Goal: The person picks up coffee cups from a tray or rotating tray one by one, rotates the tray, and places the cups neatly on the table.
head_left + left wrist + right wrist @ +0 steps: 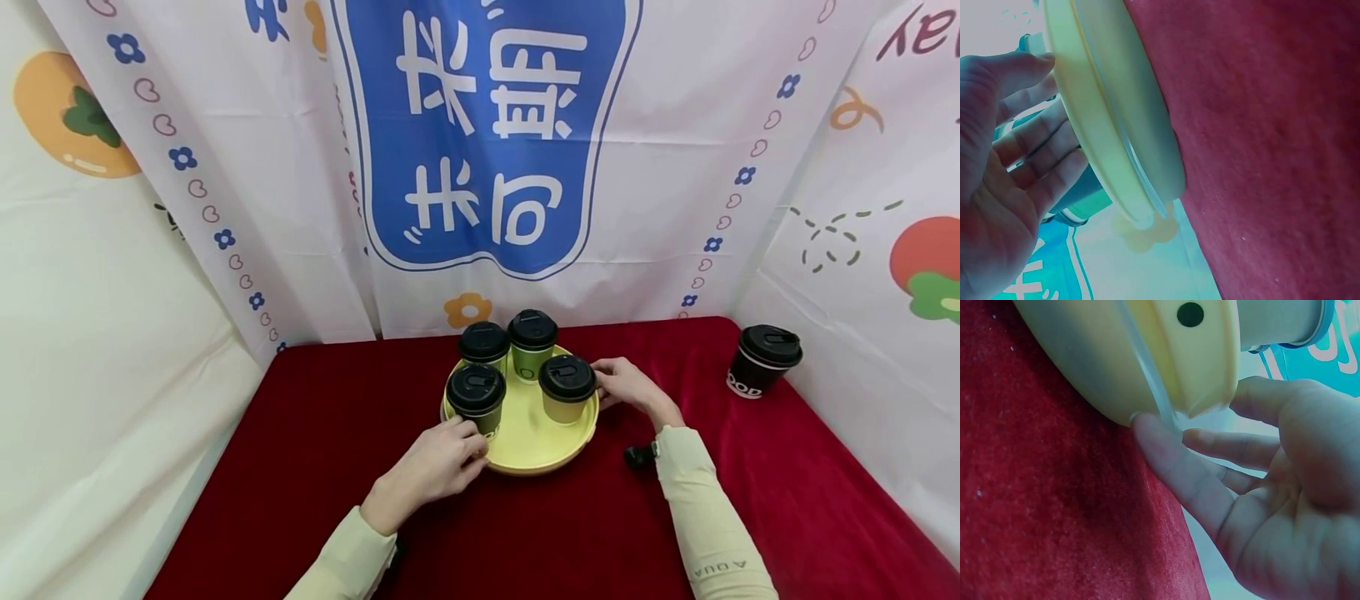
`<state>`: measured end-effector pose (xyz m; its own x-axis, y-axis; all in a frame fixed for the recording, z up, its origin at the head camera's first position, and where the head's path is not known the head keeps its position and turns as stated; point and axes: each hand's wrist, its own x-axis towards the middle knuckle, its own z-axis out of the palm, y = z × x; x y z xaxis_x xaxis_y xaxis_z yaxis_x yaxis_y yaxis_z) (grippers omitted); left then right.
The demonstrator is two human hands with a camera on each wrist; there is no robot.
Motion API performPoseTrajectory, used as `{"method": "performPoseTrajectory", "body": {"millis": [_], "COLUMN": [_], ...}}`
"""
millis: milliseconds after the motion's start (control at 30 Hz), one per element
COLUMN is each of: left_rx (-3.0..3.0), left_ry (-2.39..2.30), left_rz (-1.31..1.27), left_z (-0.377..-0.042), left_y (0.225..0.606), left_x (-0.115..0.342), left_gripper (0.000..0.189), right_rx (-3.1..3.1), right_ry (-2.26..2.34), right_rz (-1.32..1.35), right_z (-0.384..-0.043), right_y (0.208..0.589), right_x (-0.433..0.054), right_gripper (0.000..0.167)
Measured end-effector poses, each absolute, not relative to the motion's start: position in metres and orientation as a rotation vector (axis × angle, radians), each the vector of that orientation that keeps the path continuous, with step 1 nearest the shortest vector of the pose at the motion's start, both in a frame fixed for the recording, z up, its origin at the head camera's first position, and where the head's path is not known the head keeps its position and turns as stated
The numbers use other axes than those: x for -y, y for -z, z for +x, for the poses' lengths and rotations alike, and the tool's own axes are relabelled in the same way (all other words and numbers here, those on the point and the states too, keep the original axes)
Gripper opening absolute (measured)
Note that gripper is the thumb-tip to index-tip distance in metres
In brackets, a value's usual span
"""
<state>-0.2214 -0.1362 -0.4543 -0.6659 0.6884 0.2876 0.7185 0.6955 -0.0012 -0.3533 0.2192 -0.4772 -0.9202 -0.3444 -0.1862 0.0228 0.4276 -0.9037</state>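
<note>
Yellow tray (525,442) is the reference: it's on the red cloth (322,475), toward the back edge, carrying four lidded cups. Layout on the tray: rear-left cup (483,342), rear-right cup (533,331), front-left cup (477,390), right cup (567,379). Left hand (438,462) is at the tray's front-left rim, thumb tip touching it, fingers lightly bent and apart, just beside the front-left cup. Right hand (630,387) is at the tray's right side, digits spread across rim and base, one tip touching low on the base. Neither is clamped on anything that I can see; how hard they press, can't tell. Step in hand, my read: steadying or positioning the loaded tray from both sides. Next move probably calls for even, level effort on both sides, no jerk, since the cups are tall and close to the rim. Watch the left knuckles against the front-left cup. Edges: the printed curtain (420,308) stands close behind the tray, so little room there. Most room is left of the tray and in front of it. Right of the tray there's cloth, then a black cup (759,367), well apart. Tray's middle and front are bare.
</note>
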Motion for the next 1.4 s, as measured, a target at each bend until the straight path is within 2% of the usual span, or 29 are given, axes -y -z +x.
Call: {"method": "performPoseTrajectory", "body": {"millis": [600,900,1400], "left_rx": [2.589,2.508,2.517], "left_ry": [0.081,0.009,-0.003], "left_rz": [-1.248,-1.279,-1.234], "left_z": [-0.213,-0.21,-0.208], "left_y": [0.449,0.45,0.453], "left_x": [0.099,0.083,0.085], "left_gripper": [0.015,0.007,0.006], "right_rx": [-2.36,-2.363,-2.381], "right_ry": [1.474,1.474,1.463], "right_rz": [-0.255,-0.271,-0.262], "right_z": [-0.354,-0.356,-0.352], "right_y": [0.479,0.481,0.477], "right_x": [-0.219,-0.22,-0.219], "right_gripper": [0.039,0.039,0.039]}}
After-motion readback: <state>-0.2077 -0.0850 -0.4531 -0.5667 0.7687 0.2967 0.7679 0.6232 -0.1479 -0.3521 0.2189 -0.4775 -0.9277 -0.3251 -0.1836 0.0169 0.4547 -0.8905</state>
